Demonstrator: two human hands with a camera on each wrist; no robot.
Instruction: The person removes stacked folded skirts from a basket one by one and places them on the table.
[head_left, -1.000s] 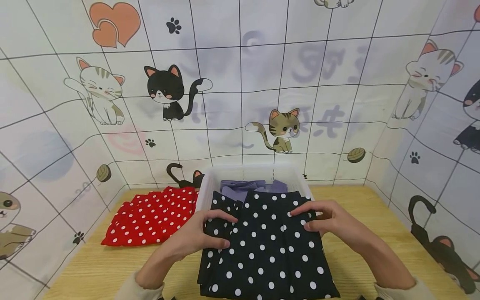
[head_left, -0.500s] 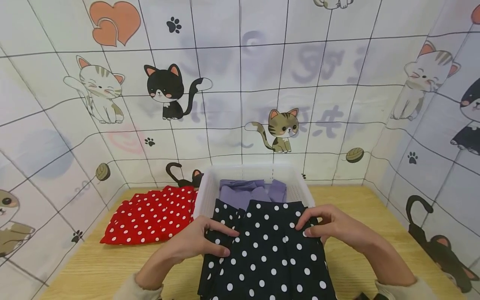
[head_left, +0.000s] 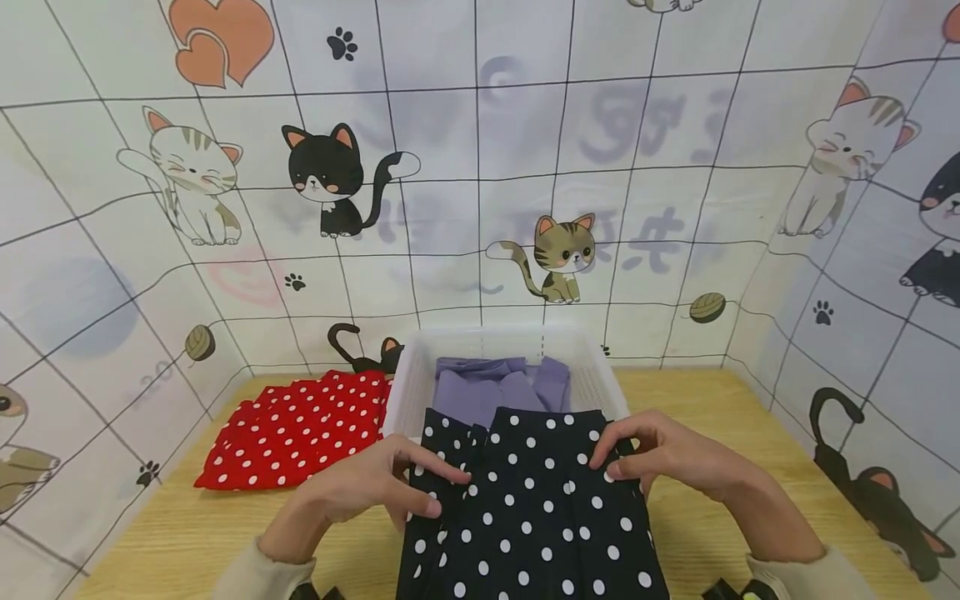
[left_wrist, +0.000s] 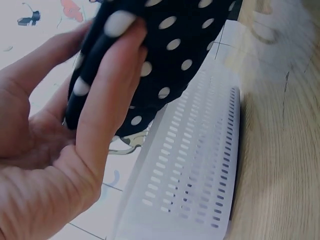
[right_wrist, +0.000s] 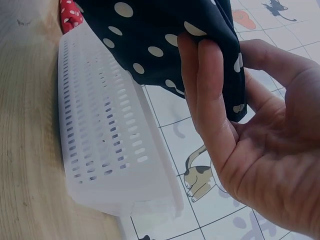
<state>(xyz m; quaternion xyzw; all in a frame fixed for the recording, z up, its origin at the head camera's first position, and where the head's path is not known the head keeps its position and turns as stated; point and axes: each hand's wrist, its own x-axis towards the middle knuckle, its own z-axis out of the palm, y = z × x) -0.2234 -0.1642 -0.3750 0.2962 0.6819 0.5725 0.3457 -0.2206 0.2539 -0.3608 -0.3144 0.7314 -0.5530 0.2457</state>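
Observation:
A black cloth with white polka dots [head_left: 528, 500], folded in layers, hangs in front of a white perforated basket [head_left: 401, 392]. My left hand [head_left: 375, 479] grips its left edge, thumb and forefinger on the near face and other fingers behind. On the opposite edge my right hand [head_left: 667, 454] holds it the same way. Both wrist views show fingers behind the cloth: the left hand [left_wrist: 90, 115] and the right hand [right_wrist: 225, 115] each have an edge between thumb and fingers. Folded purple cloth [head_left: 495, 392] lies inside the basket, its lower part hidden by the black cloth.
Left of the basket, a red polka-dot cloth [head_left: 300, 433] lies folded on the wooden table [head_left: 697, 392]. A wall covering with cartoon cats [head_left: 562, 258] rises behind the table and along both sides.
Both hands have kept hold of the black polka-dot cloth while its top edge moved down and toward me. More of the purple cloth in the basket now shows.

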